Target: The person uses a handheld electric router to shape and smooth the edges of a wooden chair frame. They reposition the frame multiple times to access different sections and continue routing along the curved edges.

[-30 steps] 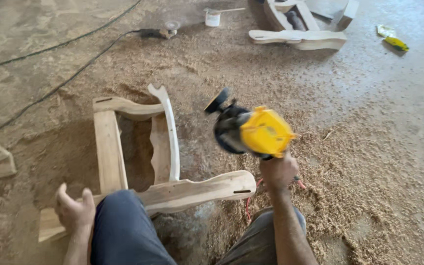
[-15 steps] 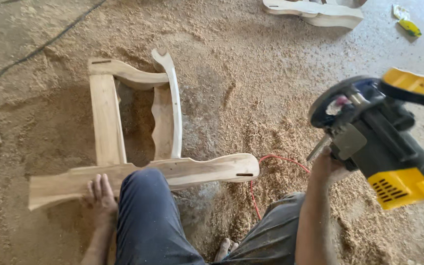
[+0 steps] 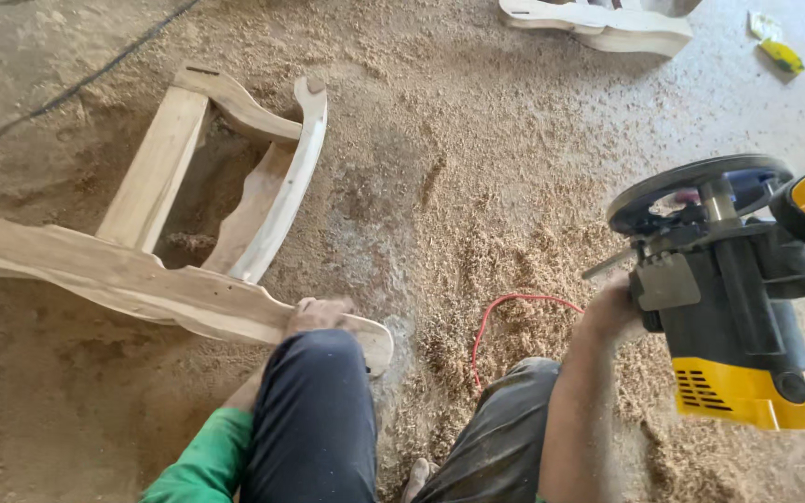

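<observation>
A: Power tool, black and yellow with a round base plate, is seen in the head view lifted off the ground at the right, tipped so the plate faces up and away. It is gripped at its near side by the right hand, fingers closed around the body; the raised, turned-away hold keeps the working face clear of legs and wood.

B: Left hand?

A: Laid over the near rail of the wooden chair frame, just above the dark-trousered knee. Fingers appear curled on the rail's edge, pressing rather than lifting; whether it is fully clenched cannot be told. The frame is lying on its side in sawdust, so a steadying hand and knee would keep it from rocking.

B: Surroundings?

A: A red cord is looped in the shavings between the legs, near the tool. A black cable is run across the floor at upper left. More carved wooden parts are set well apart at the top edge, a small yellow object beside them.
</observation>
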